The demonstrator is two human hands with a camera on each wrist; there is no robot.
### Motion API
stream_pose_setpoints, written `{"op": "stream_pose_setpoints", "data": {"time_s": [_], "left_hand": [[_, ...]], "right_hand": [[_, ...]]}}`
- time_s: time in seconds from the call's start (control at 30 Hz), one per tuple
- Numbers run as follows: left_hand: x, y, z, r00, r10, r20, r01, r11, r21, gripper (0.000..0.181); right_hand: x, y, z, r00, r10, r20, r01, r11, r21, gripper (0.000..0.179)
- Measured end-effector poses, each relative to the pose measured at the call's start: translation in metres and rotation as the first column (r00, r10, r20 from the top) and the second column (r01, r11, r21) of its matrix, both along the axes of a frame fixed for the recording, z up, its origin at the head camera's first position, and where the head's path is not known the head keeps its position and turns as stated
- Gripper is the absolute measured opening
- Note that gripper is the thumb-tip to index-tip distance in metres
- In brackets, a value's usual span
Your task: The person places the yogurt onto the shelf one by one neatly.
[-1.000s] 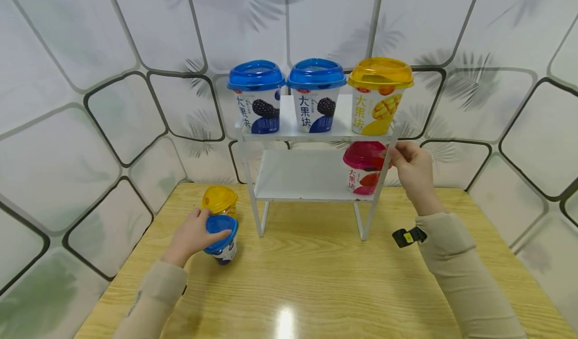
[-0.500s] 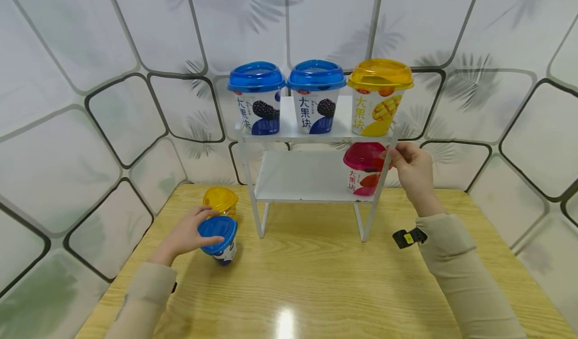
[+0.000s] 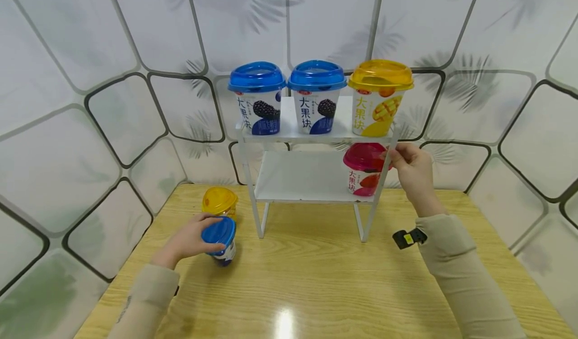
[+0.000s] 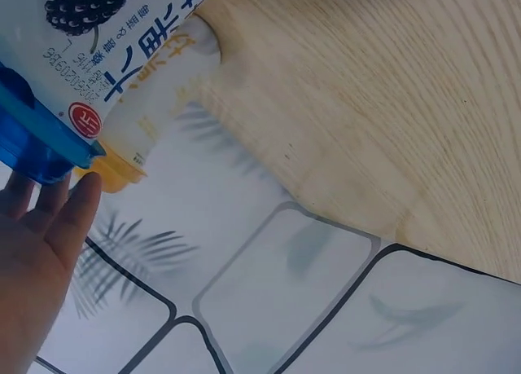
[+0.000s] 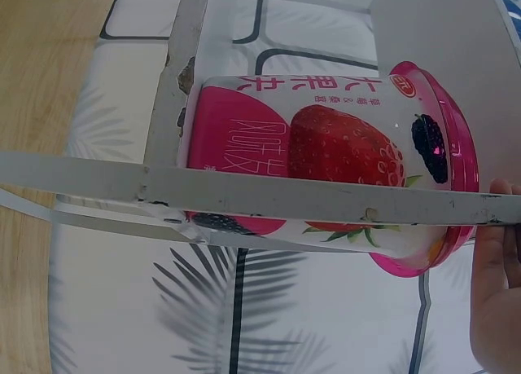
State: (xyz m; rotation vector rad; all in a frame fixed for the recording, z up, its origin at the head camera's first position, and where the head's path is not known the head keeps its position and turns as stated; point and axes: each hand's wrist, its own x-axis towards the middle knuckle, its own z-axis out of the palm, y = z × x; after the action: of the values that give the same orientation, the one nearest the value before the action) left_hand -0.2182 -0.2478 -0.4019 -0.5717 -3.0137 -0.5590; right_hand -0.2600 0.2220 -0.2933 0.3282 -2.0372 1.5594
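Observation:
My left hand [image 3: 189, 237] holds a blue-lidded blackberry yogurt cup [image 3: 221, 248] by its lid, thumb in front and fingers behind, on the wooden table. In the left wrist view, fingertips touch the rim of this cup [image 4: 73, 56]. A yellow-lidded cup [image 3: 220, 201] stands just behind it. My right hand [image 3: 415, 173] grips the right front post of a white two-tier rack [image 3: 298, 171] at lid height. Beside that post, on the lower shelf, stands a pink-lidded strawberry yogurt cup [image 3: 361, 171]. The post [image 5: 326, 199] crosses this cup in the right wrist view; some fingers are hidden.
On the upper shelf stand two blue-lidded cups, the left one [image 3: 257, 98] and the middle one [image 3: 317, 98], with a yellow-lidded mango cup [image 3: 379, 98] at the right. Patterned panels [image 3: 316, 23] enclose the wooden table [image 3: 289, 279] at the back and sides.
My left hand first loosened and drew back leftward from the blue-lidded cup, then closed round its lid again. The cup's lid has tilted and turned slightly. My right hand has stayed still.

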Motion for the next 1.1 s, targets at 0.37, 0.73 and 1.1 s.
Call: {"op": "stream_pose_setpoints", "data": {"time_s": [0.37,0.73,1.1], "left_hand": [[0.01,0.009,0.007,0.984,0.174,-0.044,-0.178,0.979,-0.098,0.088],[0.007,0.009,0.008,0.993,0.098,-0.069,-0.099,0.995,-0.01,0.079],[0.009,0.006,-0.003,1.0,0.0,-0.03,0.002,0.997,0.083,0.069]], "right_hand": [[-0.001,0.0,0.001,1.0,0.001,0.016,-0.001,1.0,-0.019,0.021],[-0.002,0.0,0.003,0.999,-0.002,0.035,0.003,0.999,-0.034,0.01],[-0.001,-0.002,0.0,1.0,0.021,0.011,-0.02,0.998,-0.059,0.016]]}}
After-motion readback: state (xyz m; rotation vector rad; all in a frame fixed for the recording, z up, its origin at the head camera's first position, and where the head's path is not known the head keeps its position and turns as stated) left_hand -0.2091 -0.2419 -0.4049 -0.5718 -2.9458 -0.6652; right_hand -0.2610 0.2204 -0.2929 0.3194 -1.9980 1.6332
